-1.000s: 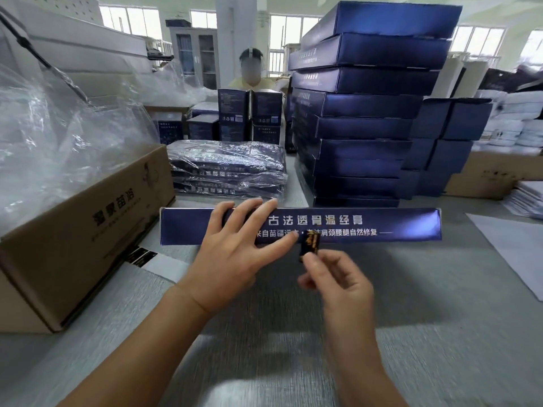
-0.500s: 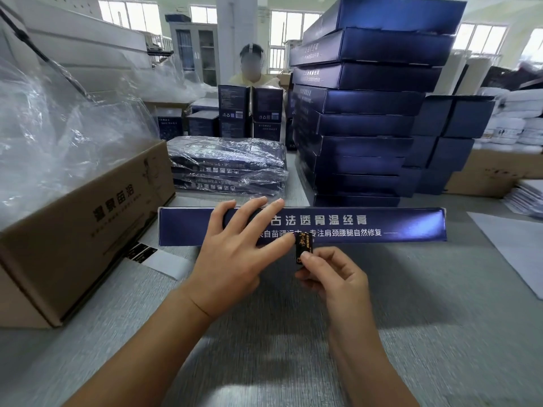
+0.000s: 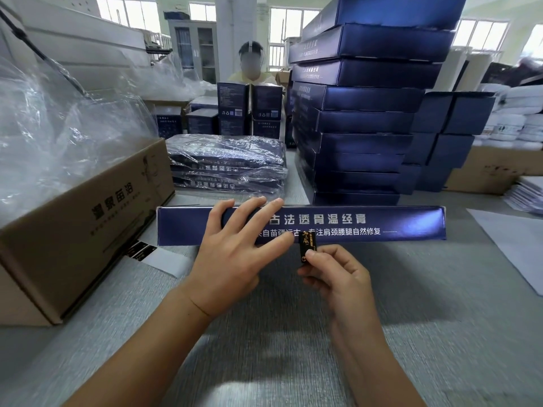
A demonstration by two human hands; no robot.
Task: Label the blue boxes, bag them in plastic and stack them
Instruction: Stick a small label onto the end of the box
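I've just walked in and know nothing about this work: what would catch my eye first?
A tall stack of flat dark blue cardboard boxes towers at the back right. In front, the left hand rests on a long blue box with white lettering while the right hand pinches a small black-and-gold label at its lower edge.

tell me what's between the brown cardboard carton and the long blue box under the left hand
In the head view, a white backing sheet carrying black labels lies on the grey table there.
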